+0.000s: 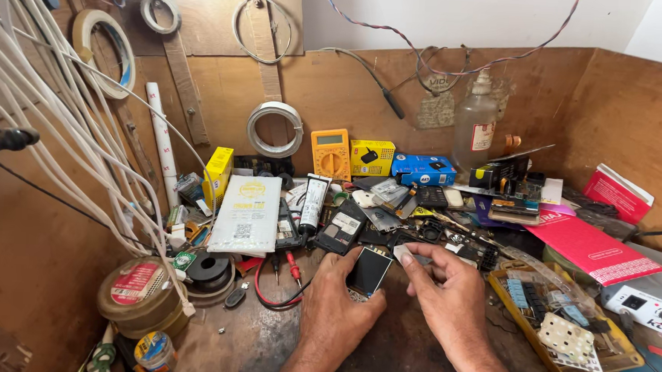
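Both forearms come in over the bench's near edge: the left hand point(338, 296) is closed round a small phone screen module point(369, 271), propping it up on edge on the bench point(262, 341) just inside that edge, while the right hand point(442, 290) pinches a small pale pick point(404, 253) against the module's upper right corner. Red probe leads point(281, 281) lie just left of the left hand, a yellow parts tray point(565, 326) sits toward the right edge, and a yellow multimeter point(331, 153) leans at the back wall.
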